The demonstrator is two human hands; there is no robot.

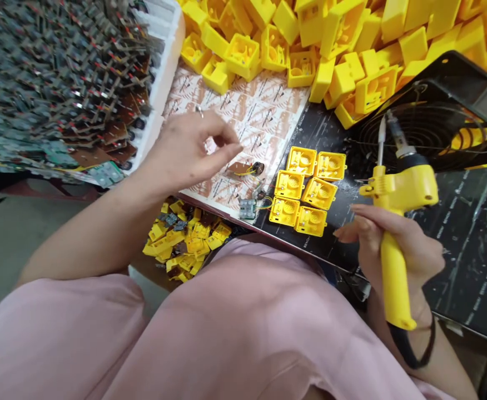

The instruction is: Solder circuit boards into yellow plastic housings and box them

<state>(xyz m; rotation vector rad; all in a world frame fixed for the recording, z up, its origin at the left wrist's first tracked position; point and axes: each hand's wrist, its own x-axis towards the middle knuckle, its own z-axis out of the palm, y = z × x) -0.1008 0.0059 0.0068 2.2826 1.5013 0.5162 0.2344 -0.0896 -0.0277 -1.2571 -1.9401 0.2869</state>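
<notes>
My right hand (pixel 406 250) is wrapped around the handle of a yellow soldering gun (pixel 396 272), whose metal tip points up toward a black fan. My left hand (pixel 193 147) hovers over the printed sheet, thumb and forefinger pinched together with nothing visible between them. Just right of its fingertips lies a brown circuit board (pixel 239 168) with yellow wires and a small round dark part. Nearer the table edge is a green circuit board (pixel 247 209), also wired. Between my hands, several open yellow cases (pixel 289 184) sit in two columns on the black mat.
A white foam box (pixel 170 61) full of circuit boards stands at left. Yellow cases (pixel 243 55) are heaped along the back. The black fan (pixel 427 122) stands at right. Below the table edge is a pile of yellow parts (pixel 189 239). The printed sheet (pixel 264 105) covers the table's middle.
</notes>
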